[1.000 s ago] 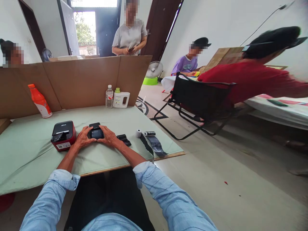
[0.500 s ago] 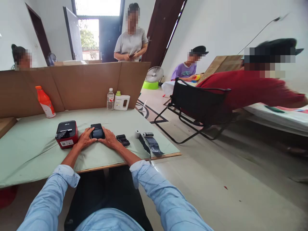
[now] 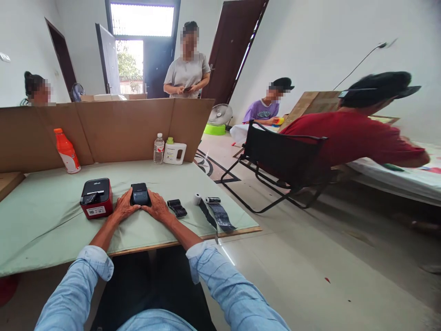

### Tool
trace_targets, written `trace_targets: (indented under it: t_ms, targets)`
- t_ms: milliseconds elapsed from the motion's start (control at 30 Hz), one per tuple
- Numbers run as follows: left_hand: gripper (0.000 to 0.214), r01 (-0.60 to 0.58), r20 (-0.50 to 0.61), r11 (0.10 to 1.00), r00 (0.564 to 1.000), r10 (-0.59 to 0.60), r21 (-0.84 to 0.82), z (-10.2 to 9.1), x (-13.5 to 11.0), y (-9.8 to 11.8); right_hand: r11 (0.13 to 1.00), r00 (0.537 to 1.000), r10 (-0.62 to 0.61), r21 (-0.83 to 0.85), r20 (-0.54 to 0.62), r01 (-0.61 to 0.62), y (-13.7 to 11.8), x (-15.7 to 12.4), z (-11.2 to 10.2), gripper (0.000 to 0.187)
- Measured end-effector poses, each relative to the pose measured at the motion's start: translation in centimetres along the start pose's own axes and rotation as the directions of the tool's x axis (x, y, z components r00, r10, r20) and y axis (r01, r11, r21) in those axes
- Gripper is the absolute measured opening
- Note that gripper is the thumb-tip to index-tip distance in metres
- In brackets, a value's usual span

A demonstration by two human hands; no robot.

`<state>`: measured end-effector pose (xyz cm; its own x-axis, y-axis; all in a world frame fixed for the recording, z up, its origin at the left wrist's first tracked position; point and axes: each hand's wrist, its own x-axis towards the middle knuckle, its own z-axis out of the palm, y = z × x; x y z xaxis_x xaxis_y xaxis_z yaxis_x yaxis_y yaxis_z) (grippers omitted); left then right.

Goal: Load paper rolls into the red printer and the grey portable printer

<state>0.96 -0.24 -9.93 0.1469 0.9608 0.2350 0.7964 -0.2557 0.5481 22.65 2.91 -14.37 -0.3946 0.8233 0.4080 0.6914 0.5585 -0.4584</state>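
Between my two hands is a small black box-shaped device [image 3: 140, 195], resting on the cloth-covered table [image 3: 44, 239]. My left hand [image 3: 124, 205] holds its left side, fingers along the edge. On the opposite side, my right hand [image 3: 159, 208] grips it the same way. A red and black label printer [image 3: 97, 197] stands just left of my left hand. To the right of my right hand lies a dark roll [image 3: 177, 208]. Farther right are a white roll [image 3: 197, 199] and another roll [image 3: 212, 200], with dark strips unrolled toward the table's front edge.
A cardboard screen [image 3: 124, 131] borders the table's back. Before it stand an orange bottle [image 3: 67, 151], a clear bottle [image 3: 159, 148] and a white jug [image 3: 175, 152]. To the right, a person in red sits in a black folding chair [image 3: 282, 154]. Other people are beyond.
The view has tilted up slightly, so the scene sits lower. Both hands stay on the black device. The person in red has shifted their head and arm.
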Motion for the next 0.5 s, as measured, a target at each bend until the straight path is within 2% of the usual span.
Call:
trace_targets:
  t_ms: [267,500]
  targets:
    - [0.085,-0.049,-0.014,0.999,0.999,0.049,0.023,0.7,0.3,-0.8,0.999,0.998,-0.049,0.015,-0.035,0.05,0.6,0.0,0.2,0.083]
    - [0.078,-0.08,-0.013,0.996,0.997,0.081,0.037,0.4,0.3,-0.6,0.998,0.997,-0.068,-0.008,-0.043,0.068,-0.4,-0.5,-0.6,0.079]
